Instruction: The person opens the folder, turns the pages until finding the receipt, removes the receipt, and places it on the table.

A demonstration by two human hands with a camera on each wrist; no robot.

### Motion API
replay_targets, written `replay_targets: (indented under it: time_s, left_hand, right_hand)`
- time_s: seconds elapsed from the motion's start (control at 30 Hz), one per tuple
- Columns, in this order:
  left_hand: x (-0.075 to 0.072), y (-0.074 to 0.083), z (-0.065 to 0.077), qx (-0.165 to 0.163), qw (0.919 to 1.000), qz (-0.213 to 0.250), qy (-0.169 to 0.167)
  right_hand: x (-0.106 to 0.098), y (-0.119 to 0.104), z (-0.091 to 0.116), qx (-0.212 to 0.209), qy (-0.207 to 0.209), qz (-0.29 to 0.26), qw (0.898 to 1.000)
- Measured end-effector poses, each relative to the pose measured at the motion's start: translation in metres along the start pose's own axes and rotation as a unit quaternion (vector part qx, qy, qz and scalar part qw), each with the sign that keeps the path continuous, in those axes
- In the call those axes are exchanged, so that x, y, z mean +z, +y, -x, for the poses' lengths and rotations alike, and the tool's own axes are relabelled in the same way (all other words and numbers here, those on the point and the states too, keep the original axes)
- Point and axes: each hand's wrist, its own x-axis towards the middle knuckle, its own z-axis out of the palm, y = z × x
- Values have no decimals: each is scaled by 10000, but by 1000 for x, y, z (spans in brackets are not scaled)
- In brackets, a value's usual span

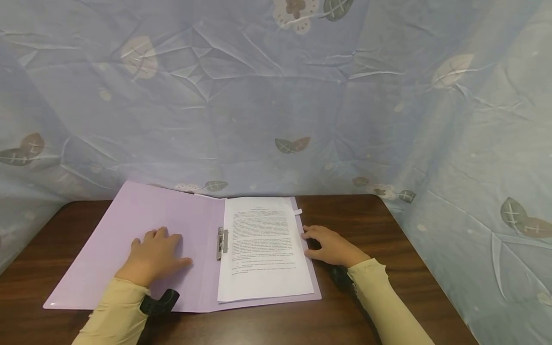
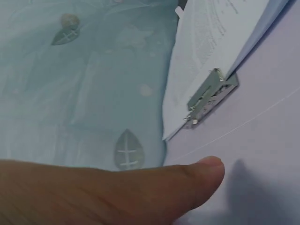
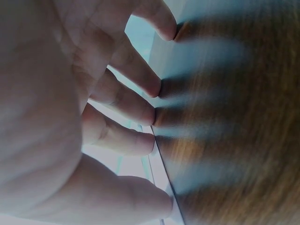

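A lilac clip folder (image 1: 185,215) lies opened flat on the wooden table. Its right side carries a stack of printed paper (image 1: 263,282), held at the left edge by a metal clip (image 1: 222,243). My left hand (image 1: 153,254) rests with spread fingers on the folder's bare left cover. In the left wrist view the thumb (image 2: 140,192) points across that cover, below the clip. At the folder's right edge is my right hand (image 1: 332,247), its thumb and a finger close to the border. In the right wrist view its other fingertips (image 3: 147,86) reach down to the wood.
The brown table (image 1: 258,330) ends at a pale blue curtain (image 1: 241,120) with leaf prints behind and to the right. A small white tab (image 1: 298,212) sticks out from the folder's right edge. Each wrist wears a black device (image 1: 159,303).
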Motion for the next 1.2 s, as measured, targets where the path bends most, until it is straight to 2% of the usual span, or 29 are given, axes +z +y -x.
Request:
replay_targets:
  time_s: [0.27,0.47,0.7,1.03,1.2]
  left_hand:
    - [13,8,-16,147,9999,31,-75]
    - [20,12,-24,87,9989,265,-387]
    - [20,15,-26,153,9950,545,-823]
    - [18,19,-27,173,9936,387,-1045]
    - [17,20,-28,295,9931,372,-1070]
  right_hand:
    - [0,-6,-1,94,-23,-72,9999]
    - [0,-7,-1,121,-17,-33,9999]
    - [1,-7,0,134,-13,28,9999]
    - [1,-6,1,178,19,14,9998]
    - [0,-4,1,192,-22,21,9998]
